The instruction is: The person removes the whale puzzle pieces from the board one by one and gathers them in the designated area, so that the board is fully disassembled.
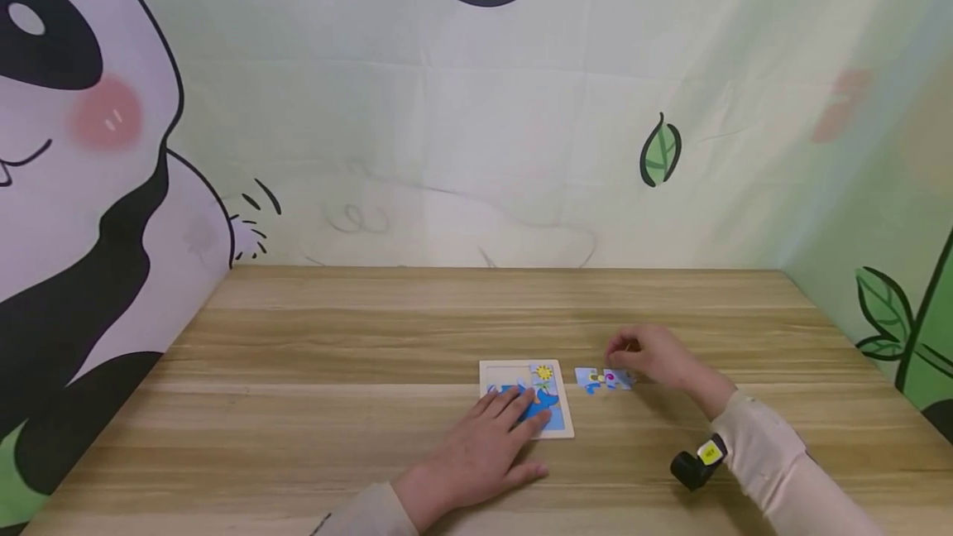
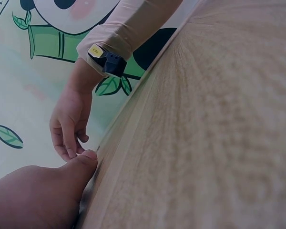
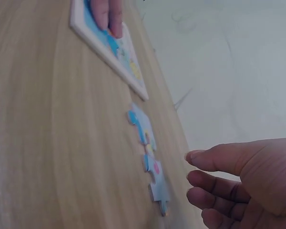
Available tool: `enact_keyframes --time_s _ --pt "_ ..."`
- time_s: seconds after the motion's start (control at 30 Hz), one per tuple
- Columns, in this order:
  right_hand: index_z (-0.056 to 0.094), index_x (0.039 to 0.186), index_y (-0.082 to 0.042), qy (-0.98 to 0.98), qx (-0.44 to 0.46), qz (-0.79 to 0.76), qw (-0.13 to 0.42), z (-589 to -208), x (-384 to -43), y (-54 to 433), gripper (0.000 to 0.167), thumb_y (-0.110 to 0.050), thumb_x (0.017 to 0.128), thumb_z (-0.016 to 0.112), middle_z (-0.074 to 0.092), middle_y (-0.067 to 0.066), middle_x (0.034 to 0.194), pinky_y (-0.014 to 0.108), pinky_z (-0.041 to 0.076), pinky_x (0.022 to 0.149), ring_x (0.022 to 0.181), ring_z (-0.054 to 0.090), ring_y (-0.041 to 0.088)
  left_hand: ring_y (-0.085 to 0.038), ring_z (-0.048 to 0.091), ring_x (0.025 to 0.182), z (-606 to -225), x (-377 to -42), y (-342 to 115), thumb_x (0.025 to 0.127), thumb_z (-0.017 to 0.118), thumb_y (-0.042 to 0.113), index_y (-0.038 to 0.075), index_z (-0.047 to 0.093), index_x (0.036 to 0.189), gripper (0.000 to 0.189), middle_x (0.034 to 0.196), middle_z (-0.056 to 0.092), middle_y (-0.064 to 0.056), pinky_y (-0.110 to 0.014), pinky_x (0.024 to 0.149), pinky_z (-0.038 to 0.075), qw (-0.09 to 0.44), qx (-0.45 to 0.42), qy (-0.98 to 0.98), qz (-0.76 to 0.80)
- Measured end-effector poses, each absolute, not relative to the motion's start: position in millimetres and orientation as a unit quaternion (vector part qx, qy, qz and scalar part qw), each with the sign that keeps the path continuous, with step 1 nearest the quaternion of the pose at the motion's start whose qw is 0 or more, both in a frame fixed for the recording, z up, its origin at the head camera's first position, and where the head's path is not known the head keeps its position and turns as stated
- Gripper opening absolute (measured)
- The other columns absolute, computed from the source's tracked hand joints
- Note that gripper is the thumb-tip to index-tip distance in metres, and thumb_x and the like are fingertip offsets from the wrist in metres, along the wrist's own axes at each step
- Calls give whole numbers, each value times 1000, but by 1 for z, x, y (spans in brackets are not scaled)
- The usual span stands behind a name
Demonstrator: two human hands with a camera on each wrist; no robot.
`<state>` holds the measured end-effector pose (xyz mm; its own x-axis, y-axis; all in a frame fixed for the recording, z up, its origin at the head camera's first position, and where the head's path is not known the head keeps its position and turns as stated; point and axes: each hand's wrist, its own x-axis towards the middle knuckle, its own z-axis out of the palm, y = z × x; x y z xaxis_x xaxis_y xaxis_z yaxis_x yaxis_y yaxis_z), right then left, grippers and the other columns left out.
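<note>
A square puzzle board (image 1: 568, 416) with a pale frame lies on the table, its picture showing a yellow flower and blue shapes. My left hand (image 1: 484, 447) rests flat on it, fingers spread over the lower left of the picture and hiding part of it. Right of the board lie two loose jigsaw pieces, a left piece (image 1: 585, 377) and a right piece (image 1: 618, 380) with a pink spot. My right hand (image 1: 655, 354) hovers beside the right piece. In the right wrist view, its thumb (image 3: 205, 160) and bent fingers stand apart with nothing between them.
The wooden table (image 1: 335, 329) runs back to a pale cloth backdrop (image 1: 357, 131) with printed leaves and a panda (image 1: 134, 189) on the left. A black wrist camera (image 1: 694, 470) with a yellow label sits on the right sleeve.
</note>
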<state>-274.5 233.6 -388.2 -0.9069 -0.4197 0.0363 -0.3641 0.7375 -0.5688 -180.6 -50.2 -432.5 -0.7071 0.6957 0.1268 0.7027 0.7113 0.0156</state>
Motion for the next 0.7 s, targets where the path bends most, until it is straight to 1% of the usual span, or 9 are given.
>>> enact_keyframes --time_s 0.2,0.37,0.57,0.7 --pt "69 96 -2 928 -220 -300 25 -386 -274 230 11 -8 89 63 67 7 89 23 48 69 80 57 14 -26 33 144 -432 -180 -49 97 34 60 23 36 149 64 156 34 -8 -44 118 29 54 -375 -925 -26" --pt "69 97 -2 924 -225 -310 17 -386 -275 225 12 -8 90 62 67 7 89 22 48 68 80 56 14 -25 32 144 -432 -180 -50 97 34 60 23 36 149 64 157 31 -6 -43 118 29 50 -374 -926 -27" --pt "69 99 -2 926 -222 -304 14 -383 -275 220 14 -9 91 61 68 7 91 26 49 73 84 58 15 -25 34 143 -434 -180 -49 97 35 60 23 36 149 64 157 34 -1 -44 117 31 71 -381 -922 -16" --pt "69 99 -2 927 -225 -300 13 -382 -275 216 13 -9 91 61 68 7 91 29 50 76 86 60 17 -25 35 143 -434 -180 -49 97 35 60 23 36 149 64 156 35 -1 -44 116 31 75 -382 -921 -12"
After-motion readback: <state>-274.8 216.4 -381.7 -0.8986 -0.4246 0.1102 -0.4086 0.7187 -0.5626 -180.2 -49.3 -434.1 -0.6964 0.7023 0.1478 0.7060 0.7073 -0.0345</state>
